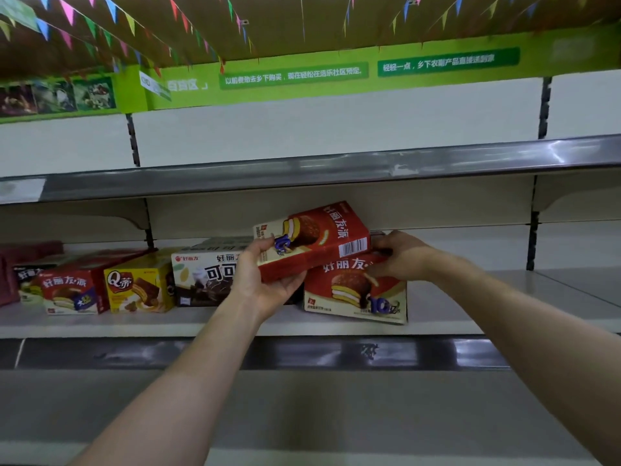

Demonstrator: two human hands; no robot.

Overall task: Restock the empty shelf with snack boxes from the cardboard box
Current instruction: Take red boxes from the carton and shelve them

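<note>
— Where is the red snack box (316, 240)?
— Tilted, at 12 o'clock of a standing red box (356, 297) on the shelf (201, 326). The left hand (265, 280) grips its end at 8 o'clock.
— And the right hand (403, 257)?
— At 3 o'clock, with its fingers where both boxes meet. I can't tell whether it grips.

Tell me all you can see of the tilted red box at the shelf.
The red box is cardboard, printed with a chocolate-coated pie, white Chinese lettering, a blue 10 and a barcode at its right end. It is tilted, right end higher, held over a standing red box on the shelf. The left hand grips its left end; the right hand meets its right end.
</note>
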